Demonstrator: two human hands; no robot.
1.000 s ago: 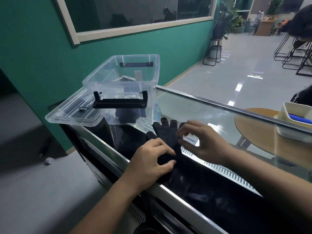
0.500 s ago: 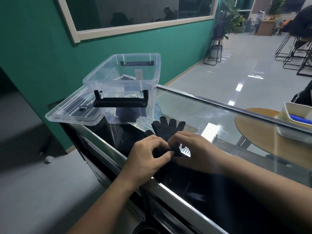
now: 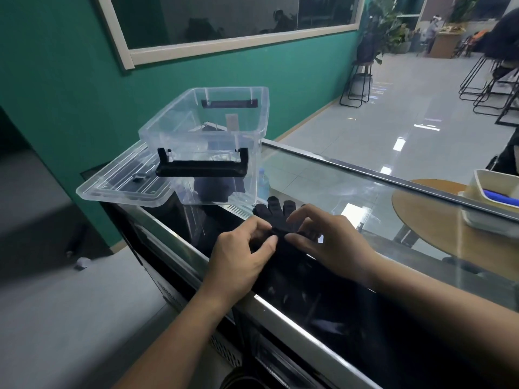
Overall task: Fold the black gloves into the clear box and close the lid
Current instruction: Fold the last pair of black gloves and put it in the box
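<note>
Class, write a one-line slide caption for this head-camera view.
Both hands pinch a black glove on the glass counter beside the open clear box.

Two bare forearms enter from the bottom of the frame, with no sleeve, cuff, watch or band showing on either. The left hand (image 3: 238, 256), in the lower centre, and the right hand (image 3: 331, 242), just right of centre, are ungloved, with no rings on the fingers that show and short, plain nails
</note>
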